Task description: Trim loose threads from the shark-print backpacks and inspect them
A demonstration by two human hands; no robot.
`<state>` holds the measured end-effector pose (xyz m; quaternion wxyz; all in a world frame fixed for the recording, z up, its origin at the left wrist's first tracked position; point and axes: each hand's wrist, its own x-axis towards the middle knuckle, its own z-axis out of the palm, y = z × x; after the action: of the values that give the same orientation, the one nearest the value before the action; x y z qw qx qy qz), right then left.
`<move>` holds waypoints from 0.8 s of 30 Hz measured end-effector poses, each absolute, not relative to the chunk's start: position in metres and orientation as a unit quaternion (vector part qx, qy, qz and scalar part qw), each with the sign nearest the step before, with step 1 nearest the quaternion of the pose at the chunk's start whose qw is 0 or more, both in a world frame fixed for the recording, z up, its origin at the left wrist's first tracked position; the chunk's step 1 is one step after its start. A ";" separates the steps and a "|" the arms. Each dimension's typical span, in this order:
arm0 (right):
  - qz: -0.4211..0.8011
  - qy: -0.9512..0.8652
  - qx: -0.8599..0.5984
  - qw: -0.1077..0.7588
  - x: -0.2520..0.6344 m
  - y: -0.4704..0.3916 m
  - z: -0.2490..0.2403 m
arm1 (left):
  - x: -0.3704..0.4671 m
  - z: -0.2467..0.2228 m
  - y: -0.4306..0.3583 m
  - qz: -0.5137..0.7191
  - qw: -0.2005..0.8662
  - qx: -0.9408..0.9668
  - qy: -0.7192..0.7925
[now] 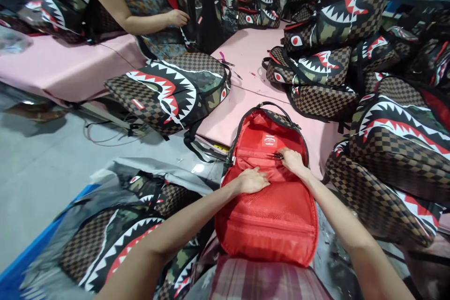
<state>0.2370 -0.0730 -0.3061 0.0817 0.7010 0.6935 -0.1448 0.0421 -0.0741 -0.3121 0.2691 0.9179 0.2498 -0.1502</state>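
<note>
An open backpack (pixel 270 215) with bright red lining lies in front of me, its flap folded toward my lap. My left hand (pixel 251 180) presses flat on the red lining near the inner pocket edge. My right hand (pixel 292 159) pinches a small dark tool, perhaps snips (pixel 275 155), at the pocket seam below a white label (pixel 269 140). The bag's outside is brown checkered fabric with a black zipper rim.
Shark-mouth checkered backpacks surround me: one on the pink table (pixel 246 51) at left centre (pixel 168 91), a pile at right (pixel 397 150), bagged ones at lower left (pixel 116 239). Another person (pixel 140 0) sits across the table handling a bag. Grey floor lies to the left.
</note>
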 end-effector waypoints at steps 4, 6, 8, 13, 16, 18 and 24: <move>-0.129 0.688 0.706 0.108 0.236 -0.071 -0.311 | 0.040 -0.311 -0.077 -0.132 0.270 0.925 0.232; -0.113 0.685 0.711 0.113 0.234 -0.067 -0.310 | 0.040 -0.311 -0.077 -0.124 0.266 0.928 0.230; -0.104 0.684 0.712 0.119 0.232 -0.064 -0.308 | 0.037 -0.312 -0.076 -0.117 0.263 0.927 0.239; -0.089 0.679 0.714 0.144 0.240 -0.073 -0.309 | 0.016 -0.320 -0.074 -0.087 0.264 0.911 0.305; -0.085 0.671 0.720 0.155 0.250 -0.084 -0.311 | 0.006 -0.322 -0.076 -0.078 0.255 0.892 0.366; -0.084 0.668 0.723 0.155 0.256 -0.090 -0.312 | 0.004 -0.322 -0.076 -0.079 0.242 0.884 0.392; -0.085 0.665 0.729 0.139 0.260 -0.100 -0.310 | 0.007 -0.330 -0.062 0.014 0.138 0.809 0.572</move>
<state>0.2604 -0.1003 -0.3098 0.1391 0.7289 0.6649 -0.0850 0.0065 -0.0617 -0.3301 0.1379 0.8086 0.5717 0.0140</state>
